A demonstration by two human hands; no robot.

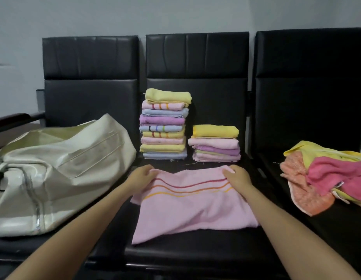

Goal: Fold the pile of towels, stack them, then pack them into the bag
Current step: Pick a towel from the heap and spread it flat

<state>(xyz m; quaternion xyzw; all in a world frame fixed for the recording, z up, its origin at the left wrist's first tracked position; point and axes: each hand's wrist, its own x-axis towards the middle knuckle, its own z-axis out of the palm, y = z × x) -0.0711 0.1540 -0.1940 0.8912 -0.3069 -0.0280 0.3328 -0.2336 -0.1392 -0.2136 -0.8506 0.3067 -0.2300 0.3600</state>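
Pinching far corners of pink striped terry towel (187, 201): left hand (142, 175), right hand (237, 177); two folded stacks (163, 124) (215, 143) behind, one cream bag (54, 174) left.

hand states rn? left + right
Left hand: grips the far left corner of the pink towel.
Right hand: grips the towel's far right corner.

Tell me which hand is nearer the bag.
Left. The left hand grips the pink towel's far left corner, just right of the bag. The right hand grips the far right corner, a towel's width farther away.
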